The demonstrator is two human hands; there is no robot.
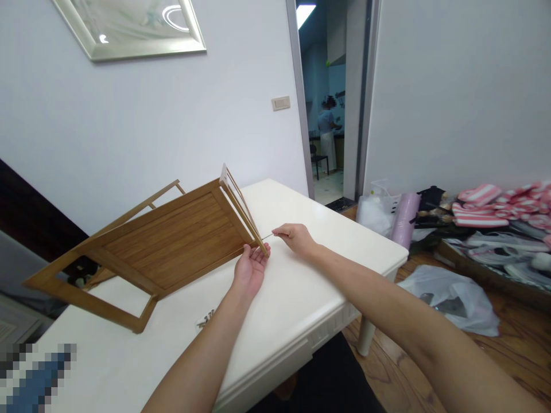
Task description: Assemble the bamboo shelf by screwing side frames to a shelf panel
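Note:
A brown wooden rack with a slatted-looking panel and open end frames stands tilted on the white table. At its lower right corner my left hand is palm up, its fingers curled round the end bar. My right hand pinches a thin metal rod, which looks like a hex key. The rod's tip meets the end bar just above my left fingers; the joint there is too small to make out. Several small screws lie beside my left forearm, which partly hides them.
The wall and a light switch are behind the table. Through the doorway a person stands in another room. On the floor at right are a purple roll, striped cloth and a plastic bag.

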